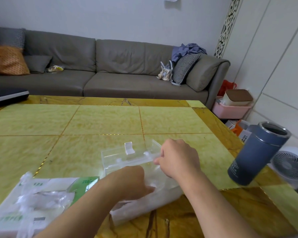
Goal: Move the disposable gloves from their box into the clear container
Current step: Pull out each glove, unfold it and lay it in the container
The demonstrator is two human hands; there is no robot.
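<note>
The clear container stands near the table's front, its clear lid tipped up at the back. A stack of thin plastic gloves lies partly inside it and spills out toward me. My left hand presses down on that stack with curled fingers. My right hand pinches the gloves' edge at the container's right side. The white and green glove box lies at the front left, with loose gloves poking out of its opening.
A dark blue steel tumbler stands open near the table's right edge. A laptop sits at the far left. Beyond the yellow tiled table is a grey sofa; a white fan is on the floor at right.
</note>
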